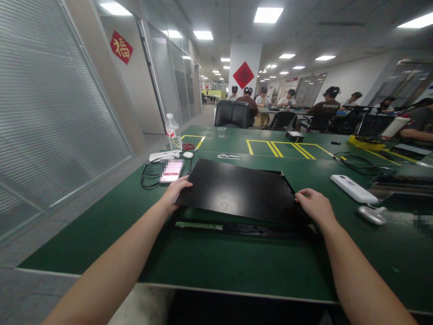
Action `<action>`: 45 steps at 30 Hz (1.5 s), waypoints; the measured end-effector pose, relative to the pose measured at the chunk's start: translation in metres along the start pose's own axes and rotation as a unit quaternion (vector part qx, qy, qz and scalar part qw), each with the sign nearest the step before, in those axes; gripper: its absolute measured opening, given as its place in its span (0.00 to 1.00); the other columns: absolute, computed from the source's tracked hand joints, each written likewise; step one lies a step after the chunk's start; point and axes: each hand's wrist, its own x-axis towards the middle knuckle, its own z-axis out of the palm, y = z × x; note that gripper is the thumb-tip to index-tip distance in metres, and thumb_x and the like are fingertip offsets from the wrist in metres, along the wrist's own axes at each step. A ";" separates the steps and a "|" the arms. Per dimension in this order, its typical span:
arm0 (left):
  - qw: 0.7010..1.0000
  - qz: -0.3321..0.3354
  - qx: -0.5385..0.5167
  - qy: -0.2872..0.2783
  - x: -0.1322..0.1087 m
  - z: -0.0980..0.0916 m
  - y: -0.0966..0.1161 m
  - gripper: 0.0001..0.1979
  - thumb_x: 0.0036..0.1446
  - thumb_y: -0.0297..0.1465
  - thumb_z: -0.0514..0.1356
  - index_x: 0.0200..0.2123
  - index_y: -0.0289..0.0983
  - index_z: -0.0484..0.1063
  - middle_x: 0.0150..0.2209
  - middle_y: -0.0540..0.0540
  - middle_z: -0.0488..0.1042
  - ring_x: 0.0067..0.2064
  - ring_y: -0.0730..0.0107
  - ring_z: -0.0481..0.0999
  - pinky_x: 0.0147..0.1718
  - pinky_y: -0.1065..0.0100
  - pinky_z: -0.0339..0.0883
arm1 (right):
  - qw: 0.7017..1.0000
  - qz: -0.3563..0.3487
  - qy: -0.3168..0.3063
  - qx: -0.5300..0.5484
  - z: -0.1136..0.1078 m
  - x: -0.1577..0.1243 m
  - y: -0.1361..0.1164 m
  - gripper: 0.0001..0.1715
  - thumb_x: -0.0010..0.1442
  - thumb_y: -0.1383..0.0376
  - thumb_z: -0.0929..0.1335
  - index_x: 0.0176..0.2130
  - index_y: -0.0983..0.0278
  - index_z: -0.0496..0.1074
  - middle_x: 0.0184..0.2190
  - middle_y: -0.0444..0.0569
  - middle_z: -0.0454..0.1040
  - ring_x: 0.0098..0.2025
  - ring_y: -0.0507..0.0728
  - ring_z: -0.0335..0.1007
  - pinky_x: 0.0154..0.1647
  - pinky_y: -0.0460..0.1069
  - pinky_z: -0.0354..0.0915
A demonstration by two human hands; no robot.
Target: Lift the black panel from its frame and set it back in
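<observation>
A flat, glossy black panel [233,192], which looks like a display sheet, lies tilted over a thin black frame [264,230]. A green circuit board strip [199,225] shows along the frame's near side. My left hand [174,193] is closed on the panel's left edge, thumb on top, and holds that side raised. At the right edge, my right hand [313,203] pinches with thumb and forefinger where panel and frame meet; its other fingers are curled. Most of the frame is hidden under the panel.
Left of the panel lie a phone [171,170], black cables, a water bottle [173,133] and red-handled scissors [188,146]. A white device [353,188] and a silver mouse-like object [372,215] sit right. A plastic cup [221,132] stands farther back. Several people work at tables beyond.
</observation>
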 end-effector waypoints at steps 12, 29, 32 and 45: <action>1.000 -0.001 0.006 0.000 -0.001 0.000 0.000 0.23 0.34 0.25 0.68 0.40 0.33 0.82 0.30 0.43 0.83 0.28 0.60 0.79 0.27 0.67 0.70 | 1.000 0.005 -0.005 -0.014 -0.001 0.000 -0.001 0.15 0.58 0.55 0.68 0.37 0.59 0.81 0.34 0.52 0.82 0.36 0.62 0.76 0.32 0.52 0.62; 1.000 0.001 0.020 0.011 0.001 -0.001 -0.001 0.23 0.32 0.26 0.67 0.38 0.33 0.80 0.28 0.46 0.82 0.28 0.62 0.79 0.26 0.68 0.69 | 0.999 0.003 -0.013 -0.043 -0.001 0.001 -0.001 0.18 0.57 0.54 0.65 0.37 0.59 0.82 0.35 0.52 0.82 0.37 0.62 0.75 0.33 0.52 0.62; 1.000 0.001 0.019 0.013 0.001 -0.001 -0.001 0.22 0.32 0.26 0.67 0.38 0.33 0.80 0.27 0.46 0.81 0.27 0.62 0.78 0.25 0.68 0.69 | 0.999 -0.003 -0.009 -0.045 0.000 0.001 -0.001 0.18 0.56 0.54 0.65 0.36 0.59 0.82 0.34 0.52 0.81 0.36 0.62 0.74 0.33 0.52 0.62; 1.000 -0.005 0.006 0.006 0.004 -0.003 -0.002 0.22 0.33 0.25 0.66 0.38 0.33 0.81 0.29 0.45 0.82 0.28 0.62 0.79 0.27 0.67 0.71 | 0.999 0.004 -0.015 -0.032 -0.002 0.003 0.000 0.18 0.54 0.54 0.66 0.35 0.58 0.82 0.34 0.51 0.82 0.37 0.62 0.74 0.34 0.52 0.62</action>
